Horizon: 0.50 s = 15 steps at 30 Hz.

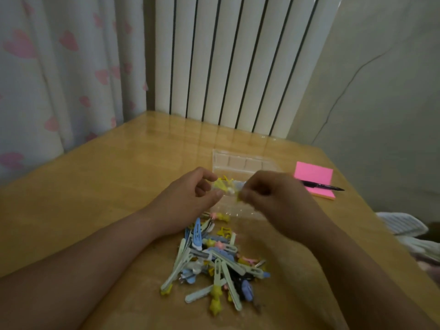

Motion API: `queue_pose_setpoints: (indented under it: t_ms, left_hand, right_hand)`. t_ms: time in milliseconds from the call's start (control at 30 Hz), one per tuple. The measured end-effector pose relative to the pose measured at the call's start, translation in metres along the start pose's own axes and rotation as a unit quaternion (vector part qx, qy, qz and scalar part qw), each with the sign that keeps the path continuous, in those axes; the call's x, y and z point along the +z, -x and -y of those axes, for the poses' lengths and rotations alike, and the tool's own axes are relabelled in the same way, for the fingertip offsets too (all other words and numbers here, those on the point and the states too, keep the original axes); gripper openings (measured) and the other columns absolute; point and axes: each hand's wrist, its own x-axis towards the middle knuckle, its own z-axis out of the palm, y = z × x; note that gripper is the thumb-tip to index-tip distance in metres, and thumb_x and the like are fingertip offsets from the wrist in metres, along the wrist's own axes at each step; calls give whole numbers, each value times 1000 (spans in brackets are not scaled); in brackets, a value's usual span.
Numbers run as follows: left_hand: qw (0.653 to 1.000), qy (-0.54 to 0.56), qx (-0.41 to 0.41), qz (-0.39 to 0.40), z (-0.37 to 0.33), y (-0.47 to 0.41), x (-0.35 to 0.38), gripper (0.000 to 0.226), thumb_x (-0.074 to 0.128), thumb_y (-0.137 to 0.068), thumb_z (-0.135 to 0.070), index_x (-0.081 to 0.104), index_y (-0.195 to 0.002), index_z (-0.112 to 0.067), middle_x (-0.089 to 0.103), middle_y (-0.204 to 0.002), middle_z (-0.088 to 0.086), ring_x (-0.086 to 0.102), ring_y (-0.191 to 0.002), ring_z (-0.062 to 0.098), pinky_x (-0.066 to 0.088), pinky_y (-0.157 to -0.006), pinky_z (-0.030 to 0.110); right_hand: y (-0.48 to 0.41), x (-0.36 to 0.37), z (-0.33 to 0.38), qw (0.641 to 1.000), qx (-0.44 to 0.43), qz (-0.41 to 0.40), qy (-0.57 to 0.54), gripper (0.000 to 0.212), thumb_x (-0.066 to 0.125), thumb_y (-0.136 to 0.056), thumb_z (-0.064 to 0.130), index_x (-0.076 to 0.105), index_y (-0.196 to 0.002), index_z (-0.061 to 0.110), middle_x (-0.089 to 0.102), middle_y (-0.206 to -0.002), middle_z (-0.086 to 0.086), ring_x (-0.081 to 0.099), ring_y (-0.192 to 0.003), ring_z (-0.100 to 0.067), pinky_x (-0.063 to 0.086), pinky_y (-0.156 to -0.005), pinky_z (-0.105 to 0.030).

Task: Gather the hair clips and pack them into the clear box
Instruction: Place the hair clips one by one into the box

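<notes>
Now | left hand (pixel 190 195) pinches one end of a yellow hair clip (pixel 222 186) | right hand (pixel 270 195) pinches its other end, over the clear box (pixel 240 160) | pile of hair clips (pixel 214 263) on table (pixel 119 175), just before the box

Left hand (pixel 188 198), right hand (pixel 276 196), pinching yellow clip (pixel 222 186)

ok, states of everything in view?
clear plastic box: open, on the wooden table.
yellow hair clip: held up, both ends pinched.
left hand: pinches the clip.
right hand: pinches the clip.
pile of pastel hair clips: loose on the table.
black pen: lying across the pink sticky-note pad.
</notes>
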Motion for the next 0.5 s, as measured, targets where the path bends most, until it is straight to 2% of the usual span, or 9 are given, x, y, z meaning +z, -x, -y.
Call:
queue_pose_setpoints:
  t_ms: [100,167,300,367,433,500]
  left_hand:
    - [1000,1,4,0,0,0,1,38,66,-99,-50,58,-132,-34,62,-109,-7,62,-100,9,56,-87,30]
    - [1000,3,4,-2,-1,0,2,37,66,-99,-49,58,-132,-33,62,-109,-6,62,-101,10,55,-87,31]
    - [1000,9,1,2,-2,1,2,36,65,-99,-49,57,-130,-33,60,-109,-5,61,-102,12,54,-85,30]
    - [1000,10,0,1,-2,1,2,36,66,-99,-50,57,-130,-33,60,-110,-6,61,-102,11,53,-85,29]
    - [1000,8,1,0,-3,0,2,37,66,-100,-49,57,-131,-32,60,-110,-5,60,-102,12,53,-85,28]
    - [1000,9,1,1,-3,0,2,37,66,-100,-48,57,-132,-31,60,-110,-4,60,-102,14,53,-86,31]
  right_hand:
    - [-24,-24,-21,991,91,-88,-46,6,76,-95,27,73,-91,24,74,-83,6,71,-77,-11,50,-61,-26]
    - [-43,-32,-35,985,132,-101,-40,9,76,-95,25,75,-89,18,75,-81,3,72,-76,-16,48,-57,-28]
    - [-77,-26,-59,982,179,-48,44,13,78,-92,26,81,-87,15,73,-77,2,64,-67,-17,47,-57,-28]
    - [-89,-17,-66,976,198,-9,87,13,81,-88,27,83,-89,14,75,-80,-2,67,-72,-18,55,-65,-31]
    - [-97,-10,-70,969,211,18,127,16,84,-84,28,83,-89,12,77,-84,-5,70,-77,-22,63,-78,-41]
    - [-101,-4,-69,964,217,27,152,20,84,-81,29,81,-88,11,77,-83,-6,72,-78,-25,65,-80,-46]
